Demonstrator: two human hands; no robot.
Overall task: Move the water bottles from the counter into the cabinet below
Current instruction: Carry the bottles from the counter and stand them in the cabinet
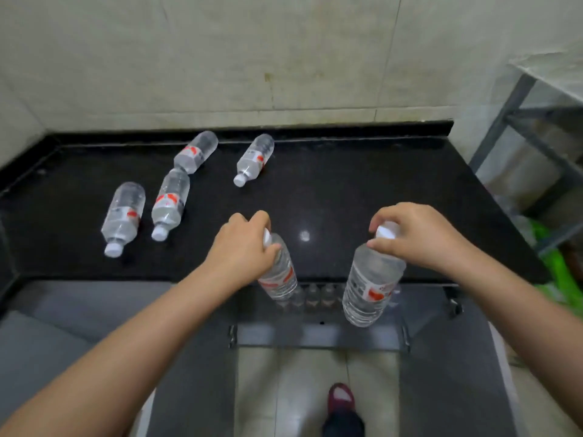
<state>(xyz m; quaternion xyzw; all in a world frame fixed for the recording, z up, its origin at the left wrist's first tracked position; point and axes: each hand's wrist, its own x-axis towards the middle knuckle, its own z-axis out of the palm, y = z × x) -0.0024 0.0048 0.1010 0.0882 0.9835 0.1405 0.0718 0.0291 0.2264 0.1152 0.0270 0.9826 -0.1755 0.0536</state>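
My left hand (241, 247) grips the neck of a clear water bottle (279, 275) with a red label, hanging upright over the counter's front edge. My right hand (416, 234) holds a second water bottle (370, 285) by its white cap, also hanging past the edge. Below them the open cabinet (318, 335) shows a row of several bottles (315, 298) standing inside. Several more bottles lie on their sides on the black counter (347, 184): one at the far left (124, 216), one beside it (170, 203), one behind (196, 152), one near the middle (255, 159).
A tiled wall (252, 58) backs the counter. A grey metal rack (536, 137) stands at the right with green bags (555, 269) beneath. Dark cabinet doors (448, 373) hang open on both sides. My foot in a red shoe (340, 398) stands on the pale floor tiles.
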